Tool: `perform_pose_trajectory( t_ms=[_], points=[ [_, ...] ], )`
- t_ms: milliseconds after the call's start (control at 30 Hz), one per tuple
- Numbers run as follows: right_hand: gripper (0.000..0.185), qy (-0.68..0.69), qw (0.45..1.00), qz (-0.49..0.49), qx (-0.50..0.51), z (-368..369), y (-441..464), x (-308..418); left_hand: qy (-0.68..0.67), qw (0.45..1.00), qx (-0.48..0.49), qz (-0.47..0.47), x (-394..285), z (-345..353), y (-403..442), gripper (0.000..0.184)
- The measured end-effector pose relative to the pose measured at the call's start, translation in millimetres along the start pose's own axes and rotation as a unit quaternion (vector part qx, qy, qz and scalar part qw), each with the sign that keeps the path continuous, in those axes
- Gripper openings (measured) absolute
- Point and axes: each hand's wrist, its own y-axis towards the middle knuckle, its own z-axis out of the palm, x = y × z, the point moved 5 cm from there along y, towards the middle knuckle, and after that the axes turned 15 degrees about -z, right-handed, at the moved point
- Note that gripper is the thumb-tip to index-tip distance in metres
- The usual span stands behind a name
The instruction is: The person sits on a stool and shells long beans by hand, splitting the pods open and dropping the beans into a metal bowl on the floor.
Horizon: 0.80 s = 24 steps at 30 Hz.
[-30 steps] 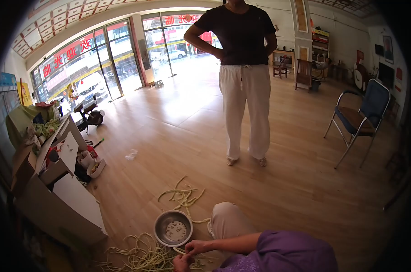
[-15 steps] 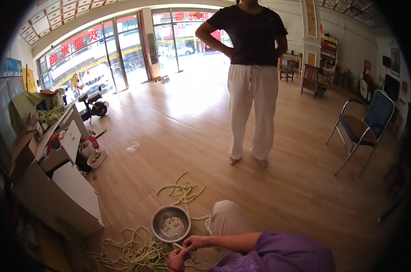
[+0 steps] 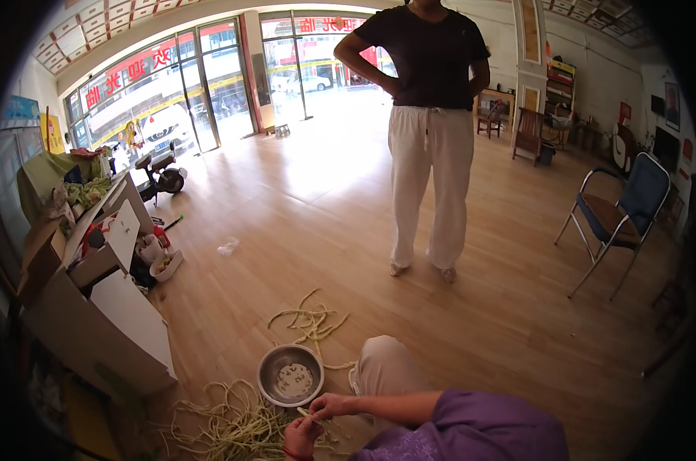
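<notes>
Near the bottom edge, my right hand [image 3: 331, 406] is closed, its fingertips pinching a pale green long bean [image 3: 305, 412]. Just below and to the left is my left hand [image 3: 300, 436], with a red band at the wrist, closed around the same bean. Both hands are beside a steel bowl [image 3: 266, 376] standing on the floor, with small pale pieces inside. A tangled heap of long beans [image 3: 229, 426] lies left of my hands. More long beans [image 3: 311, 326] are spread beyond the bowl.
A person [image 3: 432, 138] in a dark top stands facing me, hands on hips. On the left is a white cabinet [image 3: 94, 338], with a white container [image 3: 167, 266] beside it. A blue chair [image 3: 621, 203] stands at right. A scooter [image 3: 162, 177] is near the glass doors.
The camera view has shifted slightly, moving the room a little to the right in the frame. My hands stay together at the bean, with small changes in position. The standing person keeps the same pose.
</notes>
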Motion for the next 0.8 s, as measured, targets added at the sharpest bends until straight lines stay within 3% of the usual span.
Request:
perform_pose_trajectory(
  t_ms=[133, 233, 300, 333, 433, 500, 567, 633, 733, 767, 800],
  points=[
    [0.015, -0.001, 0.999, 0.027, -0.018, -1.3, -5.2, 12.6, 0.017, 0.999, -0.031, 0.008, 3.6, -13.7, 7.2, 0.01],
    [0.026, 0.078, 0.993, 0.009, -0.092, -20.6, -2.0, 53.3, 0.004, 0.999, -0.035, 0.025, 1.1, -23.2, 9.4, 0.007],
    [0.035, 0.171, 0.973, -0.092, -0.124, -48.3, 5.8, 104.4, 0.033, 0.998, -0.04, 0.031, -2.2, -23.0, 7.9, 0.006],
    [0.043, 0.244, 0.931, -0.193, -0.192, -73.1, -0.3, 173.5, 0.025, 0.999, -0.039, 0.026, 8.3, -16.5, 4.7, 0.005],
    [0.044, 0.314, 0.864, -0.362, -0.156, -99.1, -8.9, 266.3, 0.042, 0.996, -0.062, 0.053, -6.8, -8.8, 0.7, 0.005],
    [0.042, 0.334, 0.836, -0.414, -0.135, -97.9, -21.0, 301.0, 0.036, 0.998, -0.035, 0.039, -8.6, -4.6, 0.2, 0.005],
    [0.038, 0.296, 0.842, -0.44, -0.099, -92.4, -29.5, 304.4, 0.023, 0.999, -0.015, 0.039, -5.9, -8.6, 3.1, 0.006],
    [0.031, 0.264, 0.868, -0.418, -0.042, -85.1, -23.6, 277.3, 0.01, 0.999, -0.026, 0.038, -10.5, -4.1, 0.0, 0.007],
    [0.02, 0.147, 0.957, -0.179, -0.174, -68.7, -13.1, 196.6, -0.001, 0.999, -0.024, 0.027, -8.8, -6.4, 3.9, 0.009],
    [0.019, 0.069, 0.976, -0.109, -0.176, -59.7, -8.4, 169.4, -0.005, 0.999, -0.026, 0.029, -10.0, -6.2, 5.2, 0.009],
    [0.021, 0.021, 0.992, -0.067, -0.106, -54.5, -3.1, 134.3, -0.008, 0.999, -0.016, 0.031, -10.2, -6.7, 7.1, 0.009]
  ],
)
